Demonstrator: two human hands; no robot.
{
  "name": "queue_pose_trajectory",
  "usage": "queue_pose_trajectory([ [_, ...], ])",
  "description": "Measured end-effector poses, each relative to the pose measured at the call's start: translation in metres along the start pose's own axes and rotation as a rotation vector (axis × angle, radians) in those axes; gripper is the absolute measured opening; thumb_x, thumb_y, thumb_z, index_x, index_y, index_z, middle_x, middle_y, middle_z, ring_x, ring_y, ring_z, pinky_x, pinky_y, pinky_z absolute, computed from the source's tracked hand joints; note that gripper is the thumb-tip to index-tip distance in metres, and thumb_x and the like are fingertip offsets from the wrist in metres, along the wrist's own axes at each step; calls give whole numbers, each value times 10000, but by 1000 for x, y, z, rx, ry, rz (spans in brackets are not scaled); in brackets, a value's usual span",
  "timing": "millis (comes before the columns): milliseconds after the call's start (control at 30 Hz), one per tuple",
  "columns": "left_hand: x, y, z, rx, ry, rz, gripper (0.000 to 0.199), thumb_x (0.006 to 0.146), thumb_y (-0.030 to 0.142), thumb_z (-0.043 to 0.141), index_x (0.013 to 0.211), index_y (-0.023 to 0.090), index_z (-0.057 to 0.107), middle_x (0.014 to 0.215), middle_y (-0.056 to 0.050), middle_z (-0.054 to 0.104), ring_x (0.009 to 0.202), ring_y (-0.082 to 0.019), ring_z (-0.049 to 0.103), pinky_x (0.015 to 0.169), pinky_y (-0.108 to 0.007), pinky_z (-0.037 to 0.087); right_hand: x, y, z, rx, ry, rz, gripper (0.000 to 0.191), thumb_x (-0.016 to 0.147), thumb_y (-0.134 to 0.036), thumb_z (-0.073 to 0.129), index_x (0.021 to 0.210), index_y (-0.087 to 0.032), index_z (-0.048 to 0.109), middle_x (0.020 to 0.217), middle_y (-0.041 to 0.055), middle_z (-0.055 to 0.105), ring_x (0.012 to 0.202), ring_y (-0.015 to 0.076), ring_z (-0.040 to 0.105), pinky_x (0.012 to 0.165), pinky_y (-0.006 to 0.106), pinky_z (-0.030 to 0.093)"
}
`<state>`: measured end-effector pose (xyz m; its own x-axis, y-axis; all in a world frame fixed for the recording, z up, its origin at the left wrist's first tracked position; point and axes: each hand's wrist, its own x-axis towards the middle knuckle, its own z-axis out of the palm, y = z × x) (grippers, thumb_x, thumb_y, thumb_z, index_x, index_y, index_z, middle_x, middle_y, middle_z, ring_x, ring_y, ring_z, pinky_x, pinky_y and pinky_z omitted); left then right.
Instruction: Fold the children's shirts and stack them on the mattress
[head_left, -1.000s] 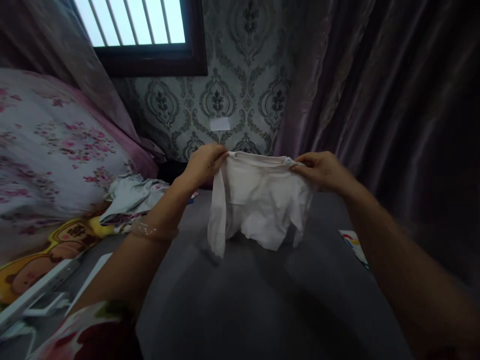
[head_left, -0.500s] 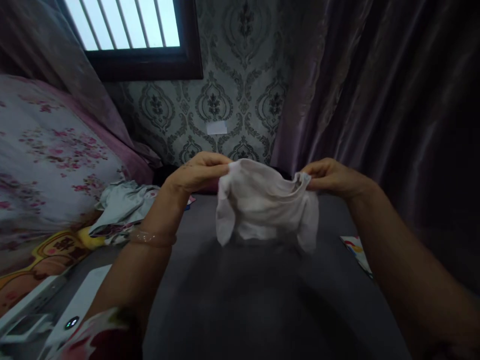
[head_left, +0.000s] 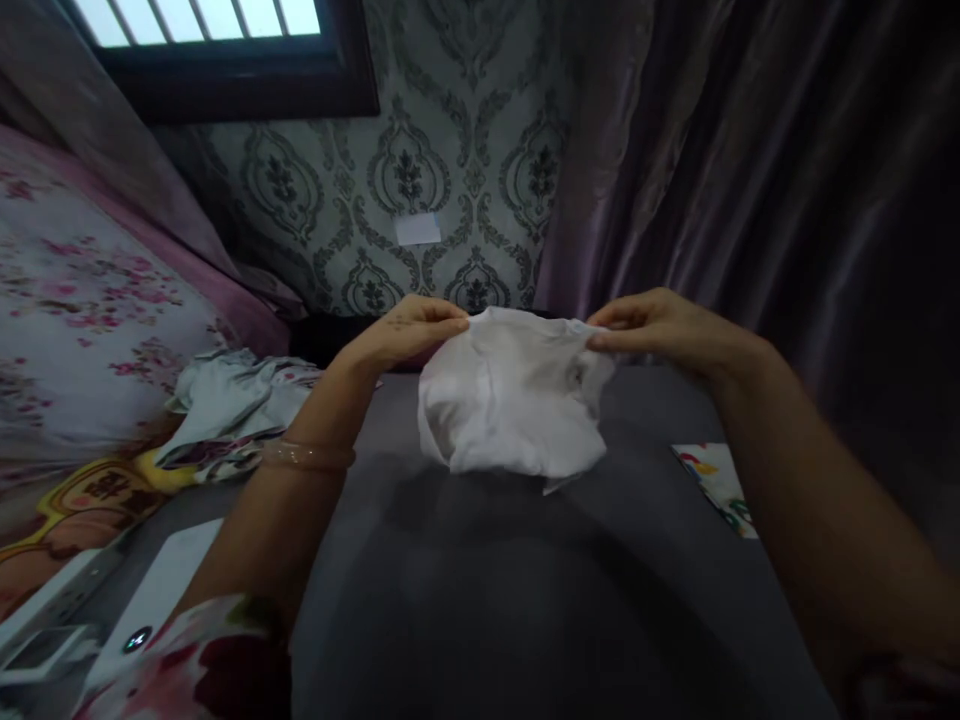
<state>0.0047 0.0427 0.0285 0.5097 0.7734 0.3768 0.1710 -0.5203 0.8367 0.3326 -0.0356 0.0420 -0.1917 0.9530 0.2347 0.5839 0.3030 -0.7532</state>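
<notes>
A small white long-sleeved shirt (head_left: 517, 400) hangs in the air above the grey surface, stretched between my two hands. My left hand (head_left: 412, 328) pinches its upper left edge between thumb and fingers. At the upper right edge, my right hand (head_left: 649, 325) pinches the cloth the same way. The lower part of the shirt billows and folds, so its sleeves are hard to make out. A translucent bangle (head_left: 307, 455) circles my left forearm.
Crumpled pale clothes (head_left: 232, 400) lie at the left, beside a yellow cushion (head_left: 97, 495). Nearer are a white device (head_left: 165, 570) and a power strip (head_left: 56, 600). A patterned cloth (head_left: 720, 485) lies at the right on the grey surface (head_left: 525, 620). Curtains (head_left: 675, 180) hang behind.
The shirt has swung and billowed, its hem and sleeves shifting out of their earlier hanging shape. Both hands keep their pinch and are slightly closer together. The view has tilted down a little.
</notes>
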Motion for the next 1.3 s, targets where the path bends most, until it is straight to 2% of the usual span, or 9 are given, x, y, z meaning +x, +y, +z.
queue_pose_trajectory([
  [100, 3, -2, 4, -171, 67, 28, 290, 684, 409, 739, 815, 150, 722, 714, -42, 679, 696, -176, 626, 629, -272, 478, -2, -1, 4, 25, 40, -15, 387, 679, -565, 724, 881, -235, 732, 796, 31, 712, 738, 202, 650, 599, 298, 502],
  [233, 10, -13, 12, -60, 138, -53, 227, 639, 344, 739, 674, 129, 676, 633, -10, 617, 597, -118, 543, 571, -225, 408, 6, 6, 11, -50, 154, -26, 438, 690, -586, 704, 898, -202, 733, 782, 37, 705, 724, 205, 642, 563, 283, 475],
  [400, 15, -23, 17, -5, 231, -91, 230, 697, 375, 635, 696, 144, 628, 572, 29, 525, 545, -99, 454, 532, -219, 352, 14, 13, 15, -38, 216, -86, 444, 707, -599, 682, 915, -209, 724, 839, 51, 717, 747, 214, 644, 576, 296, 481],
  [667, 20, -15, 25, 390, 508, 150, 207, 880, 315, 436, 869, 176, 588, 757, -9, 576, 775, -154, 520, 695, -236, 400, 17, -3, 20, -199, 433, -232, 331, 798, -515, 617, 907, -223, 727, 942, 58, 723, 921, 262, 645, 756, 354, 509],
  [800, 2, 6, 14, 459, 369, 246, 283, 881, 396, 486, 973, 176, 639, 819, -28, 641, 848, -179, 570, 738, -241, 416, -5, -7, 11, -111, 352, -162, 350, 760, -547, 660, 904, -235, 729, 941, 57, 724, 918, 260, 647, 728, 336, 517],
  [933, -13, 22, -10, 261, 105, 168, 402, 817, 517, 565, 950, 158, 690, 767, -38, 671, 728, -176, 594, 639, -246, 441, -24, -5, -1, 146, 159, -30, 432, 697, -616, 698, 941, -260, 724, 864, 43, 729, 779, 235, 664, 622, 321, 525],
  [1033, -9, 22, -15, 304, -14, 118, 392, 781, 520, 609, 877, 156, 717, 710, -31, 663, 649, -156, 573, 588, -235, 432, -22, -4, 0, 26, 123, 8, 416, 660, -610, 730, 839, -235, 739, 769, 28, 714, 724, 218, 655, 581, 294, 508],
  [1133, -2, 15, -6, 426, -134, 105, 336, 737, 478, 668, 768, 149, 726, 691, -31, 664, 650, -155, 568, 580, -225, 429, -19, -7, 7, -22, 82, 15, 405, 644, -589, 749, 807, -218, 744, 753, 22, 709, 731, 214, 660, 592, 286, 507],
  [1300, -6, 10, 1, 111, -34, 68, 416, 783, 534, 611, 905, 153, 727, 773, -51, 691, 655, -150, 592, 561, -219, 448, -22, -6, 8, 155, 37, 39, 433, 605, -609, 767, 821, -234, 739, 770, 31, 720, 684, 202, 658, 586, 304, 524],
])
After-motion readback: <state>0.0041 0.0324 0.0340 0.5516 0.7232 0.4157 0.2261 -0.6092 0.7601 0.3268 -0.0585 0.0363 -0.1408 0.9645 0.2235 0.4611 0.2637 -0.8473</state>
